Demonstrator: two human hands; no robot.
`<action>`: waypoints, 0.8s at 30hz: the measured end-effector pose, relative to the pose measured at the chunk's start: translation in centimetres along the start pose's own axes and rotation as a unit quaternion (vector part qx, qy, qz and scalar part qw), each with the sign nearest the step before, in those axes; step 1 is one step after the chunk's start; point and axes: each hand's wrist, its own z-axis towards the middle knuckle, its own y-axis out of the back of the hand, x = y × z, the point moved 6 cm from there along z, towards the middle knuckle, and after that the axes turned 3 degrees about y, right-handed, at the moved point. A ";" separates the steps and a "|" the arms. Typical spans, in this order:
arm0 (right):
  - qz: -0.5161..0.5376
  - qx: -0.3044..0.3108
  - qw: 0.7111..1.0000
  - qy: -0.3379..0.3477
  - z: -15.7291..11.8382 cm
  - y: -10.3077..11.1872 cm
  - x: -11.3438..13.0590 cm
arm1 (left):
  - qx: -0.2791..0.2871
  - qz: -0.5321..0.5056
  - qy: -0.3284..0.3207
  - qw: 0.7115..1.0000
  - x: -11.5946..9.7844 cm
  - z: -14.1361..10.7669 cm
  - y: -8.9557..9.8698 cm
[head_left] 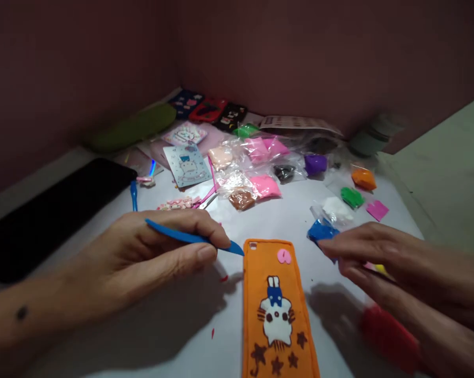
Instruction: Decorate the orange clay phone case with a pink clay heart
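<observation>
My left hand (174,257) is closed around a blue plastic modelling knife (185,238), its tip at the upper left edge of an orange clay-covered phone case (254,294). The case carries an upside-down white cat figure (278,321) in blue clothes, brown stars (276,365) and a pink clay piece (284,256). To the right of the case is my right hand (386,268), slightly blurred, its fingers apart. Its fingertips overlap the blue clay packet (321,231) in view; I cannot tell whether they touch it.
Several clay packets lie behind, including pink (265,186), brown (242,199), purple (315,165) and orange (364,179). A black phone-like slab (59,210) lies at left. Scissors (208,201) and a cat card (188,165) lie behind my left hand. A red blurred object (392,336) is under my right hand.
</observation>
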 end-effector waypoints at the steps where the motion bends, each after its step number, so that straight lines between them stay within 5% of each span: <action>1: 0.034 -0.011 0.999 -0.019 -0.2 -0.2 0.1 | -0.011 0.019 -0.005 1.000 -0.4 0.0 0.0; 9: 0.192 0.008 0.962 -0.196 -4.0 -5.0 -0.9 | 0.035 0.121 -0.003 0.992 -4.7 0.3 -2.9; 18: 0.243 -0.004 0.957 -0.159 -4.3 -6.1 -0.9 | -0.048 0.035 0.051 0.997 -2.6 4.6 -4.5; 24: 0.239 -0.003 0.960 -0.144 -4.1 -6.9 -0.8 | -0.009 0.002 0.054 0.999 -2.0 4.9 -4.7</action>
